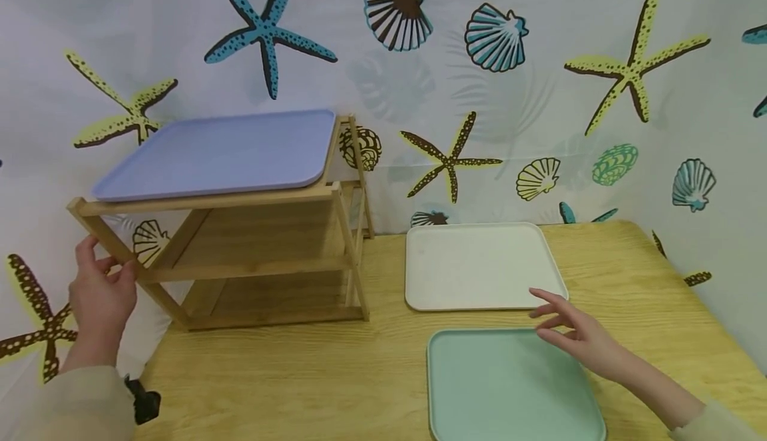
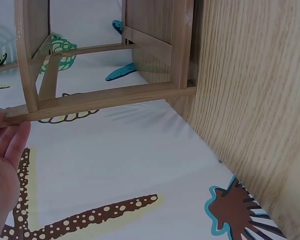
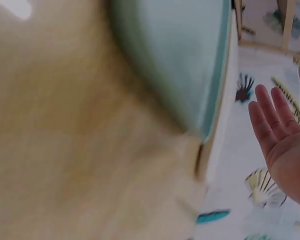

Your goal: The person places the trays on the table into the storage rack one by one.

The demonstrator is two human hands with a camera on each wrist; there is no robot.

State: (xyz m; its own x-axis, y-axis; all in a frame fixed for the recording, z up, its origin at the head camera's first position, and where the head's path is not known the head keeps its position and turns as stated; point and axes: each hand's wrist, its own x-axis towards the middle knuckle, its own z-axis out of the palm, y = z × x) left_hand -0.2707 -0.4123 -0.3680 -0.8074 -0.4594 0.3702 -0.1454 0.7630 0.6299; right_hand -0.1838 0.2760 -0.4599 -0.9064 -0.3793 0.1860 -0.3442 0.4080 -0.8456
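At the left, a wooden shelf rack [image 1: 257,269] stands on the table with a lavender tray [image 1: 222,151] lying on its top. My left hand [image 1: 103,291] grips the rack's slanted left post, fingers behind it and thumb in front; the left wrist view shows the fingers [image 2: 12,142] curled at the wooden bar [image 2: 105,98]. My right hand [image 1: 578,338] hovers over the far right edge of a green tray [image 1: 509,388], fingers loosely spread and holding nothing. A white tray [image 1: 479,264] lies behind the green one. In the right wrist view the open palm [image 3: 290,155] shows.
The wooden table [image 1: 287,381] carries the rack and trays. A white cloth [image 1: 395,94] printed with starfish and shells hangs behind and at both sides. A small black object [image 1: 142,402] shows beside my left sleeve [image 1: 90,401].
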